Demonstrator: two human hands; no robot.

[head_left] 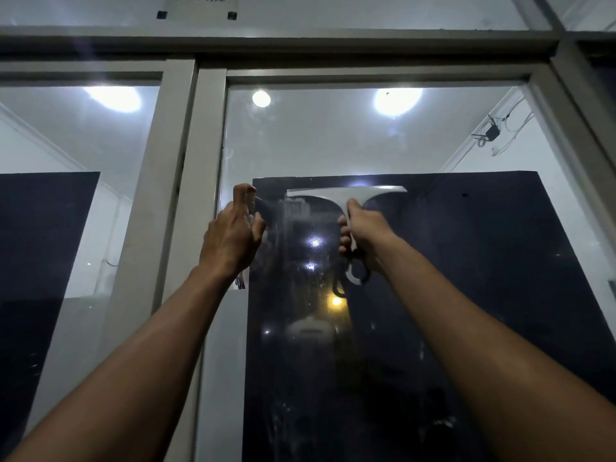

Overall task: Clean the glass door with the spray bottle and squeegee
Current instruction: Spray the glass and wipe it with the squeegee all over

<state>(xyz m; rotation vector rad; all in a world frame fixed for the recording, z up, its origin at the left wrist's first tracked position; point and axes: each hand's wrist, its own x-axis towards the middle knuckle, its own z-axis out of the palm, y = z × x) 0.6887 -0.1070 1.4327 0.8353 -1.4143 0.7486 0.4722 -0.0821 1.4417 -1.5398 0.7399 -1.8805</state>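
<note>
Right hand (361, 235) grips the handle of the white T-shaped plastic squeegee (346, 196), fingers curled round the stem; the looped handle end shows below the palm. Squeegee blade lies with its long axis horizontal, level with the top edge of the dark rectangular panel (483, 261) behind the glass, and appears to rest against the pane, though contact cannot be confirmed. Handle runs straight down from blade centre into the hand, so the blade sits above the hand and a pull would travel down the pane. Left hand (233, 235) is just beside the blade's left end, near the left frame edge of the grey-framed glass door (333, 138), fingers curled round a small clear spray bottle (250, 208); the bottle is mostly hidden by the hand and its nozzle direction cannot be read. The right hand is the nearer to the wet patch. The glass below the blade looks hazy with streaks and fine droplets, with bright reflected lamp spots; the upper pane above the panel looks drier. Judgement: spraying here looks done, the downward wipe not yet made.
</note>
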